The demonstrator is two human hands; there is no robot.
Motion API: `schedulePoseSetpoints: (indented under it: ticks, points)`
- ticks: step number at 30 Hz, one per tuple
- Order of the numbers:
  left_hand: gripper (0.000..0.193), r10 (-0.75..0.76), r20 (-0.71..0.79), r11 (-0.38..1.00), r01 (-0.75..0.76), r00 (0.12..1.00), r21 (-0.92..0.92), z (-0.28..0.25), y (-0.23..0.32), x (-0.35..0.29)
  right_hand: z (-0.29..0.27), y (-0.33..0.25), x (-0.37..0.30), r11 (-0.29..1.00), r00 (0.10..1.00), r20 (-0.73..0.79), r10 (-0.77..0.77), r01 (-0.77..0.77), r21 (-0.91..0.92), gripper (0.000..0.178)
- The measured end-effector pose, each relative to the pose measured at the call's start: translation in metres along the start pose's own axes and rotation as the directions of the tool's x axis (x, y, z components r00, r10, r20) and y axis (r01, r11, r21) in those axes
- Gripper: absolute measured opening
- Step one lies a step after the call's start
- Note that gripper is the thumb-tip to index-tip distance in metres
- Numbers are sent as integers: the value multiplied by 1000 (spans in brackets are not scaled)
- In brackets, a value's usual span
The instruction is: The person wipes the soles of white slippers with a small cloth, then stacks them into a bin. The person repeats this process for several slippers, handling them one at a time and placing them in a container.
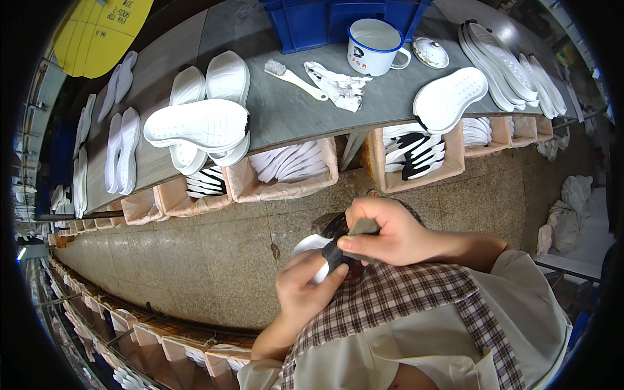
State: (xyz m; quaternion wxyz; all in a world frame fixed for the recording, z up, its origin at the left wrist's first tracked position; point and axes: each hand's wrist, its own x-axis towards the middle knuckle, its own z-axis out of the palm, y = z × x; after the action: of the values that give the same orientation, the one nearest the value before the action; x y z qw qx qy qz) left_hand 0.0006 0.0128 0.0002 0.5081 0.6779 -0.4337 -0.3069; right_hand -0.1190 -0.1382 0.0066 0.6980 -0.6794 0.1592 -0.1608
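Note:
In front of my apron, my left hand (303, 287) is closed round a white shoe sole (311, 244) with a black end piece. Part of the sole is hidden behind the fingers. My right hand (392, 229) grips a dark grey-green block (365, 227), its thumb pressed along it. The block is against or very close to the sole's black end; whether they touch I cannot tell. On the bench beyond, one white sole (450, 97) lies by the front edge, and another white sole (197, 123) rests across several more at the left.
The grey bench (273, 123) holds a white brush (296, 80), a crumpled cloth (338, 86), an enamel mug (375, 49), its lid (430, 52) and a blue crate (338, 23). Lined bins (283, 192) of soles stand below its edge. More bins (175, 357) line the lower left.

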Motion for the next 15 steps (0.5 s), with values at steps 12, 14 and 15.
schedulePoseSetpoints:
  ticks: [12, 14, 15]
  points:
    - [23, 40, -12, 999, -40, 999, 28, 2, -1, -1, 2, 1, -2, 996, 999, -24, -47, 45, -78, 19]
    - [23, 4, -9, 1000, -4, 1000, 6, 2, -1, -2, 1, 0, -4, 972, 993, 0, 120, -117, 204, 18]
    - [23, -5, -11, 1000, 5, 1000, 1, 1, 0, -2, 1, -1, -4, 927, 979, 30, 201, -200, 318, 17]
